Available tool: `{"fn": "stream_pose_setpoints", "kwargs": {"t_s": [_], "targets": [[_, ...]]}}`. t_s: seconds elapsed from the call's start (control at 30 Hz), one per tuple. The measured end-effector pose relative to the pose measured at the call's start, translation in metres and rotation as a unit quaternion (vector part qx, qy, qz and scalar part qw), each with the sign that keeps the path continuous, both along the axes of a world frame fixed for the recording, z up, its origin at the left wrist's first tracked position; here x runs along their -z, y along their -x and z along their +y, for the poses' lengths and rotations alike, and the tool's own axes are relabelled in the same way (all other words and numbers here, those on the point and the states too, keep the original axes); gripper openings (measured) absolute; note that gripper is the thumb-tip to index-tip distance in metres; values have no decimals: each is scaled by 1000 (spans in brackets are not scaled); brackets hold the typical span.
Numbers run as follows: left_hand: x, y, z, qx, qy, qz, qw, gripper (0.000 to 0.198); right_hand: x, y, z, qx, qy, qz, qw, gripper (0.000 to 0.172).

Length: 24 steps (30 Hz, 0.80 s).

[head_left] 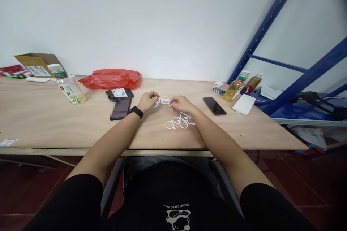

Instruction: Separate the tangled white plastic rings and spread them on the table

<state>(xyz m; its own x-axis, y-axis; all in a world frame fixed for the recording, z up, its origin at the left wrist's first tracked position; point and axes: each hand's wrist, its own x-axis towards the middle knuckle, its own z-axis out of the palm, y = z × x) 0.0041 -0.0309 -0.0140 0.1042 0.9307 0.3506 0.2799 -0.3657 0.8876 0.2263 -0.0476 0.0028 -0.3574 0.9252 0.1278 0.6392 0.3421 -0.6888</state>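
Note:
Several thin white plastic rings [165, 99], each with a small round tab, hang or lie between my two hands just above the table's middle. My left hand [148, 101], with a black watch on its wrist, pinches a ring at the left end of this group. Fingertips closed, my right hand [182, 104] grips a ring at the right end. Fingers partly hide both held rings, and whether the rings are linked is too small to tell. Nearer to me, a loose cluster of white rings [183, 124] lies on the wood, partly covered by my right forearm.
A dark package [120, 108] lies left of my left hand, with a red plastic bag [111, 79] behind it. Farther left stand a tea bottle [69, 88] and an open carton [40, 66]. At right are a phone [214, 106], another bottle [234, 89] and a white case [244, 104].

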Motion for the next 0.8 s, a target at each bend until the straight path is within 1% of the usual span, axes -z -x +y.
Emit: {"fn": "stream_pose_setpoints", "kwargs": {"t_s": [0.1,0.2,0.43,0.57,0.7,0.8], "targets": [[0,-1,-1,3,-2,5,1000,20,2,-1,6,0,16,84,996,16],[-1,-1,-3,8,-5,15,1000,19,4,-2,10,10,4,116,993,16],[-4,-3,-9,-6,-25,83,996,22,3,-4,11,65,-24,109,992,22],[-5,-3,-10,-10,-27,117,993,23,3,-5,13,76,-43,94,992,25],[-5,-4,-9,-5,-25,137,990,25,2,-8,15,83,-82,83,990,26],[-3,-3,-7,-5,-40,155,987,25,0,-10,17,81,-107,89,987,26]]}}
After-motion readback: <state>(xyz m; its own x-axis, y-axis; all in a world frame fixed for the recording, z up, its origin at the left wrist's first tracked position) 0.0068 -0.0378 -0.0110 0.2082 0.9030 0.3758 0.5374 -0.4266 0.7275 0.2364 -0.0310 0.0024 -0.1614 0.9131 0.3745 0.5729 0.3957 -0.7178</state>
